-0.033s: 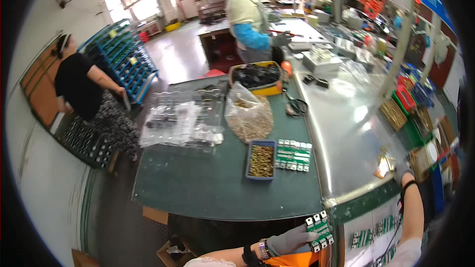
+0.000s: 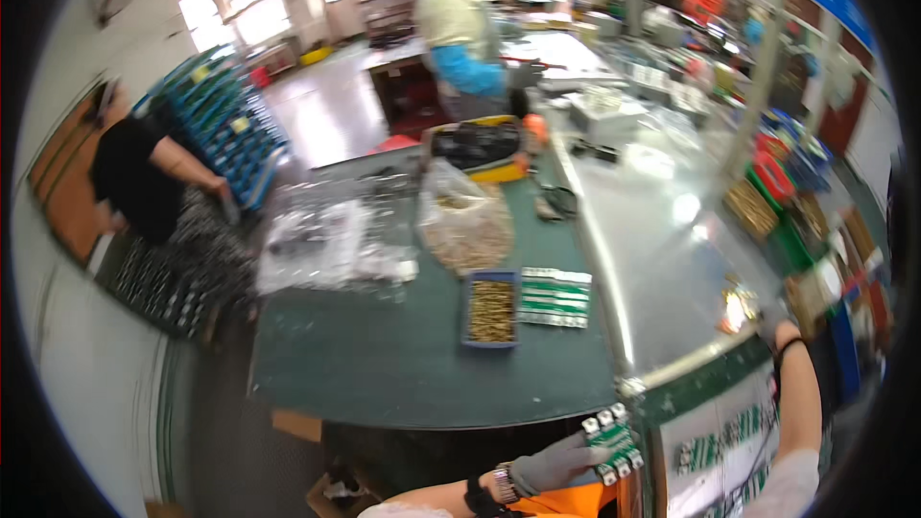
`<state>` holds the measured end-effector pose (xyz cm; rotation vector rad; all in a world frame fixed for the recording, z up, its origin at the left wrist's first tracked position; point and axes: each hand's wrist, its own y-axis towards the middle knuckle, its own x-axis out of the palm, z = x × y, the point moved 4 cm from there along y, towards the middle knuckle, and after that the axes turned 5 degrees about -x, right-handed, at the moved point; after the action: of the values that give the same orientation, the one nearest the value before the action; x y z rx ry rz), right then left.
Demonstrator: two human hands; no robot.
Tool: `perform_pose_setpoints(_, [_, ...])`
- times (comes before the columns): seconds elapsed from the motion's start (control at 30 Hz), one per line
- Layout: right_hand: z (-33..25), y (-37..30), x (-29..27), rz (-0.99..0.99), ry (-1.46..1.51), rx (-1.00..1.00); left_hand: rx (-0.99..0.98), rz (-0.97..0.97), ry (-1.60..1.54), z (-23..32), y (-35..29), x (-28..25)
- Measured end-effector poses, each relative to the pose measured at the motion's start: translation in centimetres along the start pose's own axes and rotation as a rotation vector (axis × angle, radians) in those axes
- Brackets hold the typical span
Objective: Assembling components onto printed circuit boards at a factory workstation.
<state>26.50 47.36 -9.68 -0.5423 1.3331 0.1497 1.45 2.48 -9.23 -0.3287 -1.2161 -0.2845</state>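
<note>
A grey glove covers my left hand [image 2: 556, 465], which grips a green circuit board [image 2: 612, 443] with white blocks along two edges, at the front edge of the green table. My right hand [image 2: 772, 321], gloved too, is at the right on the edge of the metal worktop, beside a small heap of shiny brass-coloured pieces [image 2: 737, 305]. Its fingers are smeared and partly hidden, so a grip cannot be made out. Several green boards [image 2: 724, 439] lie on a white surface below my right forearm. Another group of green boards [image 2: 554, 297] rests next to a blue tray [image 2: 492, 343] of small brass-coloured parts.
A clear bag of small parts [image 2: 465, 230] and a yellow bin with black items [image 2: 504, 173] stand farther back on the green table [image 2: 384, 364]. Plastic-wrapped items [image 2: 331, 240] lie left. Scissors [image 2: 556, 201] lie near the metal worktop [image 2: 662, 259]. Two people work beyond.
The whole scene has shifted slightly left in the picture and is more blurred. My left hand still holds the circuit board; my right hand stays by the brass-coloured pieces.
</note>
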Motion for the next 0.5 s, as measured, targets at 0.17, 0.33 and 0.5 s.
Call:
perform_pose_setpoints(0.17, [2.7,-2.3,-2.1,0.115,-0.139,-0.028,-0.032,0.158,-0.032,1.4,-1.2,0.8])
perform_pose_setpoints(0.33, [0.9,-4.7,-1.3,-0.209,-0.083,-0.057,0.044,0.127,0.107,2.0,-0.7,2.7])
perform_pose_setpoints(0.5, [0.3,-3.9,-1.3,-0.343,-0.142,0.021,0.052,0.220,0.151,1.8,-0.6,2.8])
